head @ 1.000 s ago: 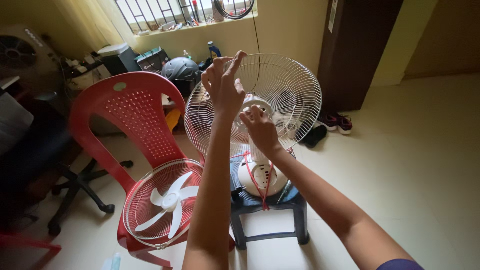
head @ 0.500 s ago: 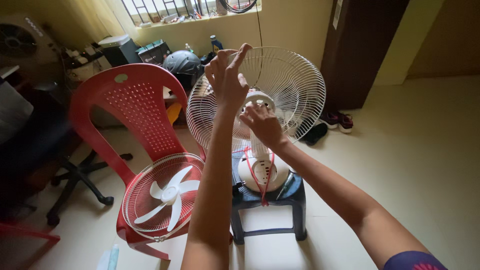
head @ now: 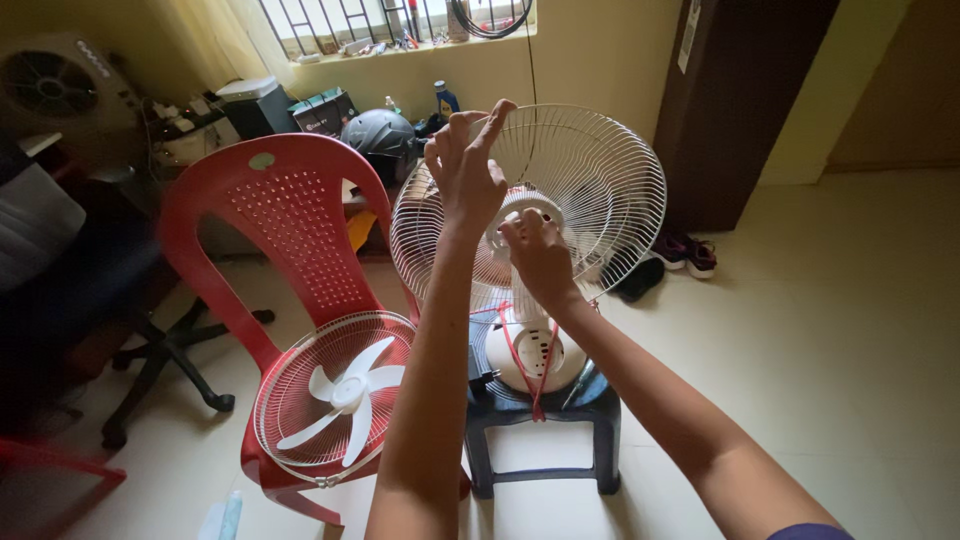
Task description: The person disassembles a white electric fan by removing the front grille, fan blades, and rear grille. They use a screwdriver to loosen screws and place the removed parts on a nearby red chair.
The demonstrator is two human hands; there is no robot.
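Here, rear fan guard (head: 610, 190) apparently under both hands (head: 465, 175).

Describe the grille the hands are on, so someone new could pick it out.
Start at the dark stool mid-floor: a white fan base sits on it. The rear grille stands upright above that, left hand on its rim, right hand at its hub. Unlike the grille on the red chair, no blade.
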